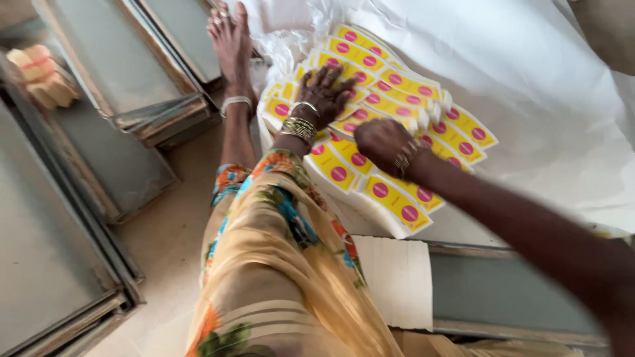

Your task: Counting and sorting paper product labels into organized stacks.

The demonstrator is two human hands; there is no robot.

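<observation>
Left hand (325, 94): fingers spread, palm down, pressed flat on the yellow packets (397, 92), upper centre of frame. Bangles (299, 125) on that wrist.
Right hand (382, 142): just right of and below the left, knuckles up, fingers curled under onto the same packets; can't tell if it's pinching one. Blurred.
Packets: flat yellow rectangles, each with pink round marks, laid overlapping like shingles in rows. The rows run diagonally from upper centre down toward centre right; each packet's long axis lies roughly along that same diagonal. They sit on a white sheet (529, 79) that covers the upper right of frame.
White card (397, 281) lies lower centre, just below the packet rows.
Containers: grey metal trays (99, 86) stacked on the floor, left half of frame, open side up; nothing visible inside the ones in view. Another grey tray (503, 291) at lower right, partly under the right forearm.
Small stack of pale blocks with a red band (36, 73) at upper left edge, blurred.
Person's leg in a floral orange sari (278, 264) runs up the centre, bare foot (231, 39) with anklet at top, just left of the packets
</observation>
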